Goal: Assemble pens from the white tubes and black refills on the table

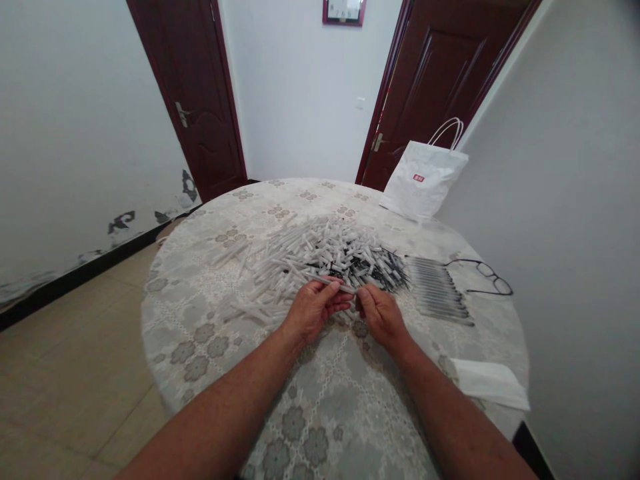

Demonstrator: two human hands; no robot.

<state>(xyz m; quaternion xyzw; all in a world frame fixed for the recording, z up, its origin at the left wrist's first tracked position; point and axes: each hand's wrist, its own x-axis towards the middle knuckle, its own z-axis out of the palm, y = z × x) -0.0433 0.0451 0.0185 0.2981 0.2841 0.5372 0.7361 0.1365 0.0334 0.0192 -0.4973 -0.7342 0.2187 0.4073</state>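
Note:
Between my hands runs a thin whitish pen-like tube [346, 288], slanting slightly down to the right. My left hand [315, 303] grips its middle, thumb on top and fingers curled beneath. The fingertips of my right hand [379, 312] are pinched at the tube's right end; whether they hold a smaller part there is hidden. Just beyond both hands spreads a large heap of white tubes [295, 250]. Thin black pieces [387, 267] lie mixed into its right side. Farther right, a neat row of dark-tipped tubes [437, 287] lies side by side.
A patterned cloth covers the round table [310, 440]. Eyeglasses [493, 277] lie beyond the row at the right. A white paper bag [425, 180] stands at the back right, and a folded white sheet [487, 383] lies near the right edge.

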